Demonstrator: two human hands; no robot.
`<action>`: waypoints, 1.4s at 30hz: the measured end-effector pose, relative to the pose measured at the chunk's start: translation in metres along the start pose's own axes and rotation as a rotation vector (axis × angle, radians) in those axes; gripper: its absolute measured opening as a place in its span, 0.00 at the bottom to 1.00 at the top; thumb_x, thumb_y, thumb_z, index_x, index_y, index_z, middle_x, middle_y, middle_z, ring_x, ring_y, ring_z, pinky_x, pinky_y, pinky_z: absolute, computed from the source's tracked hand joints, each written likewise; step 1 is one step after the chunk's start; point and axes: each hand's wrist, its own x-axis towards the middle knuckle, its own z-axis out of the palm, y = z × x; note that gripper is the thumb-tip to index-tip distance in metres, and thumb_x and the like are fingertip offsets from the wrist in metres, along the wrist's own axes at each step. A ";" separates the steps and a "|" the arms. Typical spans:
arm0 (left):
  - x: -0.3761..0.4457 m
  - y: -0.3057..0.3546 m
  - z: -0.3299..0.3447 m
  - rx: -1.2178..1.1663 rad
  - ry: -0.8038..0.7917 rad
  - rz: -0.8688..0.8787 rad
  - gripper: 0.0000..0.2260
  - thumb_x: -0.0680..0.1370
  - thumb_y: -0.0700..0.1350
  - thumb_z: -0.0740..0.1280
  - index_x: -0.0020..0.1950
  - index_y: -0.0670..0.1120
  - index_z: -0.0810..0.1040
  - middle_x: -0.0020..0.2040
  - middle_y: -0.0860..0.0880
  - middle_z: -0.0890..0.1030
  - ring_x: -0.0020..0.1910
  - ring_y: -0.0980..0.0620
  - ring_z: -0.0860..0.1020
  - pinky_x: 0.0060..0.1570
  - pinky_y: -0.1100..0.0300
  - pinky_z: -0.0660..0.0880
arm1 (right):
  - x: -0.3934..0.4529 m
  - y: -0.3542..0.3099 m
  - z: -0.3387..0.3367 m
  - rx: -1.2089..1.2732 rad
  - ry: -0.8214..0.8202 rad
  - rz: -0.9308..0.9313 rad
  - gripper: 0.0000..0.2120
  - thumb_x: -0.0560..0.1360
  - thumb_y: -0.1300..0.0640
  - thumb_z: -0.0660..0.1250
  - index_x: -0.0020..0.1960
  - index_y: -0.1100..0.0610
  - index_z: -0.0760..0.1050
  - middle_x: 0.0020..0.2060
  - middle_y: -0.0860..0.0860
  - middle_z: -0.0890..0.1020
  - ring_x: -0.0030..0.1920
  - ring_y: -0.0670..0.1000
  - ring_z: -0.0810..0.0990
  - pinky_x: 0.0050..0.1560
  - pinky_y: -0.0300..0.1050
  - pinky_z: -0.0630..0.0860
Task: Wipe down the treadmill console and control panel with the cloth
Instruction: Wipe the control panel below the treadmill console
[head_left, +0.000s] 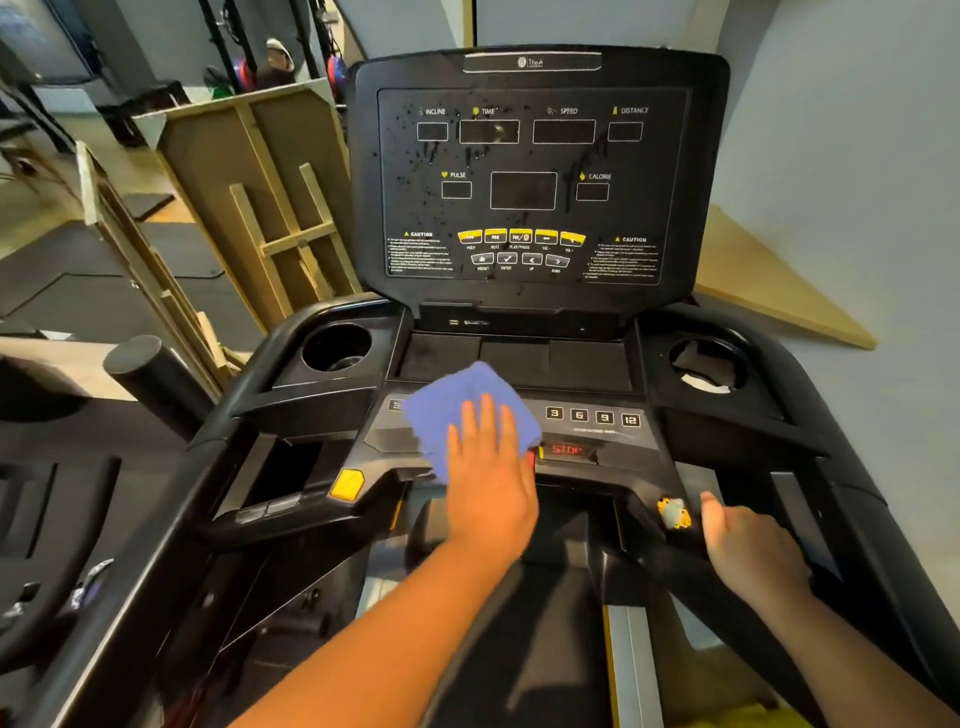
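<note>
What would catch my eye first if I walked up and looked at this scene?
Probably the blue cloth, pressed flat under the left hand on the lower control panel, just left of the red STOP display. Above it, the upright black console is speckled with droplets and runs. The right hand rests on the right handrail.

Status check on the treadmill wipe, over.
Left hand flat on blue cloth, pressing it on control panel. Right hand resting on handrail. Upper console spotted with droplets. Nothing in the way.
</note>
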 end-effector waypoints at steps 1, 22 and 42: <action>-0.007 0.009 0.003 -0.002 -0.036 0.092 0.28 0.83 0.52 0.48 0.81 0.42 0.59 0.82 0.39 0.56 0.81 0.37 0.53 0.78 0.39 0.54 | -0.001 0.000 -0.001 -0.002 0.006 -0.022 0.31 0.85 0.47 0.47 0.41 0.64 0.80 0.32 0.56 0.79 0.33 0.51 0.75 0.33 0.45 0.64; 0.039 -0.095 -0.075 -0.399 0.002 -0.055 0.12 0.84 0.41 0.53 0.55 0.39 0.75 0.50 0.39 0.78 0.51 0.50 0.80 0.48 0.62 0.72 | 0.007 0.010 0.013 -0.003 0.071 -0.031 0.32 0.84 0.47 0.50 0.32 0.63 0.78 0.28 0.61 0.80 0.31 0.57 0.80 0.37 0.48 0.74; -0.021 -0.112 -0.013 -0.010 -0.023 0.116 0.31 0.78 0.52 0.52 0.82 0.45 0.59 0.83 0.45 0.57 0.82 0.39 0.52 0.77 0.36 0.55 | 0.009 0.013 0.017 0.059 0.049 -0.029 0.29 0.84 0.50 0.51 0.33 0.64 0.78 0.23 0.55 0.72 0.28 0.58 0.76 0.32 0.47 0.69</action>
